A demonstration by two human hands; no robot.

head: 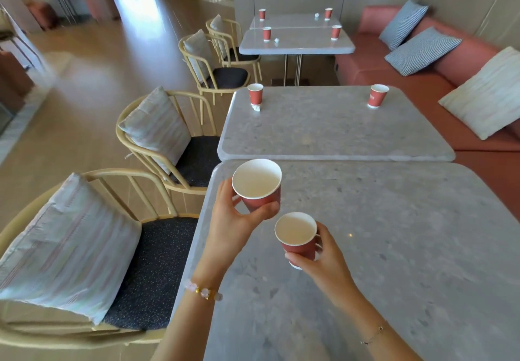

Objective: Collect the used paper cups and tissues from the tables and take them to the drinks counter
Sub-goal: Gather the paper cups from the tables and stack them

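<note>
Two empty red cups held above the near table (394,248): left cup (257,185) clamped in left hand (233,217), right cup (298,234) clamped in right hand (320,253). Likely nesting step: keep upright, line rims, slide in gently, don't crush.

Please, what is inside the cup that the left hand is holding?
The cup in the left hand tilts toward the camera, so its white inside shows. It looks empty: no liquid or tissue is visible. The left hand grips its red outside, covering part of the lower wall.
</note>
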